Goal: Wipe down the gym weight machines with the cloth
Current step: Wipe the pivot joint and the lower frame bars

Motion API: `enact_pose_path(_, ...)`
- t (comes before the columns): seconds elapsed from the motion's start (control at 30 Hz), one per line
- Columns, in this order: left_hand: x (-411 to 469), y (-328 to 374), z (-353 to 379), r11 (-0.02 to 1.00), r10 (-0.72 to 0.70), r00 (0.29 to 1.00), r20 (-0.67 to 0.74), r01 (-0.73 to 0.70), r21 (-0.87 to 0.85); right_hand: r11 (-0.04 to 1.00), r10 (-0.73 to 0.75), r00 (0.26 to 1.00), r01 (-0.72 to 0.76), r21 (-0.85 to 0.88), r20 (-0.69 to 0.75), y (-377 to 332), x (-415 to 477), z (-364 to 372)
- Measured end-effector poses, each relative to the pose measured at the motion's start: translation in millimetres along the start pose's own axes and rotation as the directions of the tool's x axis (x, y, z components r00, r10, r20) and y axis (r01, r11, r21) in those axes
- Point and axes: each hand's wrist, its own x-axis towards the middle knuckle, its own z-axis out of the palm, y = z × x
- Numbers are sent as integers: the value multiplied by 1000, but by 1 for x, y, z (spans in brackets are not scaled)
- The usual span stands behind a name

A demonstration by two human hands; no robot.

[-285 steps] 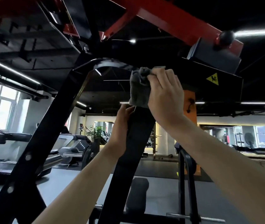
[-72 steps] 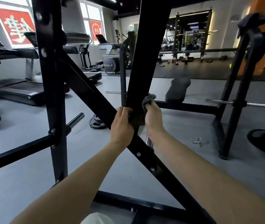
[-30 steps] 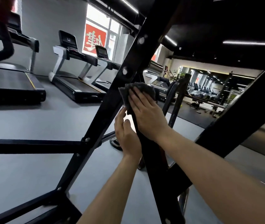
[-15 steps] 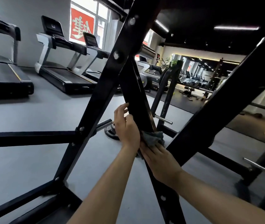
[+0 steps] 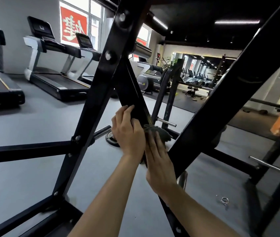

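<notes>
The left hand [image 5: 127,132] closes its grip round the edge of the weight machine's black slanted strut [image 5: 129,89], probably to brace the person for the reach. The right hand [image 5: 159,161] keeps a wide grip. Its near-flat fingers press the bunched grey cloth [image 5: 165,134] onto the same strut just below, so the pressure lands on the metal.

This is a commercial gym. A row of treadmills [image 5: 53,79] lines the windowed wall, a black steel weight-machine frame [image 5: 91,93] fills the foreground, and a weight plate [image 5: 111,138] lies on the grey floor [image 5: 33,168]. A large wall mirror [image 5: 200,69] reflects more machines behind a weight bench [image 5: 193,90].
</notes>
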Motion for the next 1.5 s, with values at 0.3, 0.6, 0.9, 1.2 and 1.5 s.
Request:
enact_pose_path(0.3,19,13,-10,985,-125,992,-12,123,-117,901,204,969,-130,413,-141,-19,117,-32)
enact_pose_path(0.6,10,3,-14,975,-113,994,3,112,-192,902,63,971,43,430,-230,-21,194,-54)
enact_pose_path(0.9,-8,6,-16,862,-349,936,-38,305,-405,988,-93,968,118,96,-232,4,106,-24)
enact_pose_path(1.2,64,45,-26,726,-452,892,30,387,-569,908,-68,971,156,390,-231,-19,141,-67)
enact_pose_path(1.5,73,31,-24,636,-687,699,-198,447,-630,886,48,991,16,463,-125,-7,114,-52)
